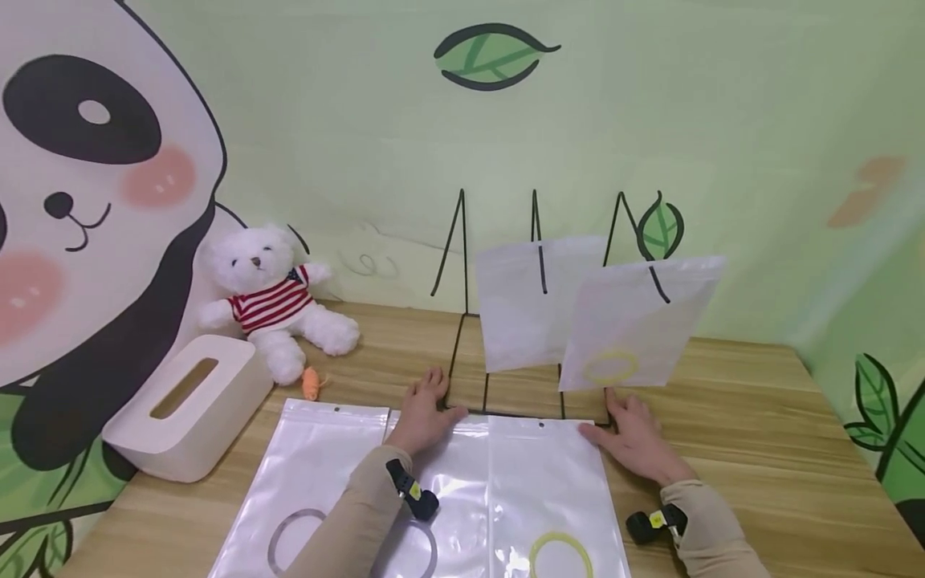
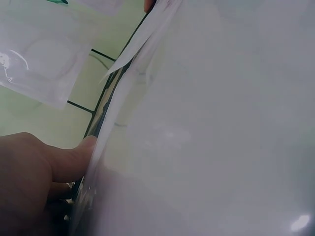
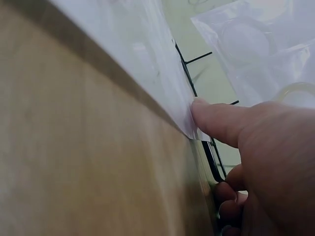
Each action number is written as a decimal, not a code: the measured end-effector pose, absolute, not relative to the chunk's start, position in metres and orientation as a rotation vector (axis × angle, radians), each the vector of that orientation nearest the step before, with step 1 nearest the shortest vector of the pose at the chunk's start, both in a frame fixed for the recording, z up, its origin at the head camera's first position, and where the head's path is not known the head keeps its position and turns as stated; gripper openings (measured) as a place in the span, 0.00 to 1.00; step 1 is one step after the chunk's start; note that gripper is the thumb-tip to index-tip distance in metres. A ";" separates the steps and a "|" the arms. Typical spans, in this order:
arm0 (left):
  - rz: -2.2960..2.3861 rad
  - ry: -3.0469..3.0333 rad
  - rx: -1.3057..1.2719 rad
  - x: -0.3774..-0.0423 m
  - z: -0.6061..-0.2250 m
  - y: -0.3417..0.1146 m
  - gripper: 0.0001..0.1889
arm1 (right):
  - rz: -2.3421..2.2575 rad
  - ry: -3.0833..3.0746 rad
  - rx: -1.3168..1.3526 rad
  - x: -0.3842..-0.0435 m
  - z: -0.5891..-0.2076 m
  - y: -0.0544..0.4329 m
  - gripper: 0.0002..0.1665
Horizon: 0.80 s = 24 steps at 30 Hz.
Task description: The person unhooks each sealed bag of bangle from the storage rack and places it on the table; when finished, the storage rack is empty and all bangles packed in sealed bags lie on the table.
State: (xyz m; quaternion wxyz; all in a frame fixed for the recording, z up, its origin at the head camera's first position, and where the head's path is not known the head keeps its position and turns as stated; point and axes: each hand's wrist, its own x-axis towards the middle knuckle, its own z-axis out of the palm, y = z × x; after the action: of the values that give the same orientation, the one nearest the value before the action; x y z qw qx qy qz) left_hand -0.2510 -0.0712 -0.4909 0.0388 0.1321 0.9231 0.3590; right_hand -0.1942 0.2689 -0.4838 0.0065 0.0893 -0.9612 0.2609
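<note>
A black wire display rack [image 1: 466,265] with upright hooks stands on the table. Two translucent white zip bags hang from it: one at the middle hook [image 1: 531,329], one at the right [image 1: 636,341], a yellow ring showing low on the latter. My left hand [image 1: 425,415] grips the rack's front bar, its thumb along the top edge of the flat bags. At the front right corner my right hand [image 1: 639,437] curls its fingers round the wire; its thumb [image 3: 216,118] rests on a bag corner. Flat bags [image 1: 448,474] lie in front, with grey and yellow rings showing through.
To the left stands a white tissue box [image 1: 224,425] with a slot in its top. Behind it sits a white teddy bear [image 1: 270,297] in a striped shirt, with a small orange toy [image 1: 311,384] at its foot. A green printed backdrop [image 1: 361,144] rises behind the wooden table.
</note>
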 end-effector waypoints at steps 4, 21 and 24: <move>1.097 2.824 0.384 -0.249 -0.494 -0.073 0.40 | 0.829 -3.018 0.278 -0.193 -0.485 0.267 0.53; 1.004 2.867 0.444 -0.250 -0.495 -0.070 0.37 | 1.223 -3.045 0.224 -0.169 -0.425 0.309 0.36; 1.004 2.870 0.442 -0.250 -0.491 -0.071 0.37 | 1.178 -3.090 0.173 -0.167 -0.404 0.323 0.39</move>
State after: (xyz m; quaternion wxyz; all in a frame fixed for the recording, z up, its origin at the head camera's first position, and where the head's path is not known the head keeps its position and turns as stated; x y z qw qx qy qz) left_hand -0.2498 -0.0711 -0.4914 0.0343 0.1437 0.9336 0.3266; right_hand -0.1667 0.3231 -0.4035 -0.0850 0.0520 -0.9298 0.3543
